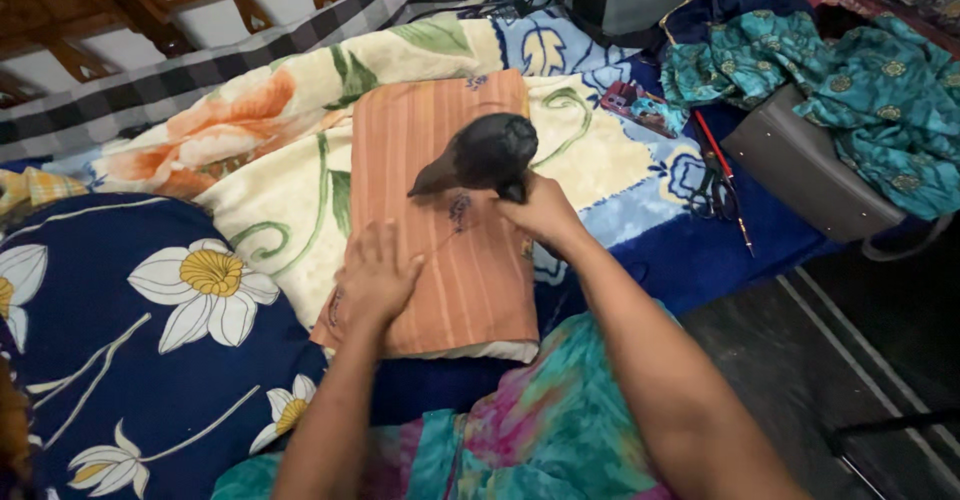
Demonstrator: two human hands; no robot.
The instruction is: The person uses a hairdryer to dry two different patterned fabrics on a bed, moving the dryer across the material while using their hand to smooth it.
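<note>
the right hand grips a black iron raised just above the folded orange striped cloth on the bed, while the left hand, open and flat, presses the cloth's 7 o'clock corner. the cloth already looks fairly smooth, with the half toward 6 o'clock seemingly left to press.

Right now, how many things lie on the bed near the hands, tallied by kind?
Folded orange striped cloth under the left hand: 1
Black clothes iron in the right hand: 1
Black-handled scissors: 1
Red pencil: 1
Grey handbag: 1
Total: 5
</note>
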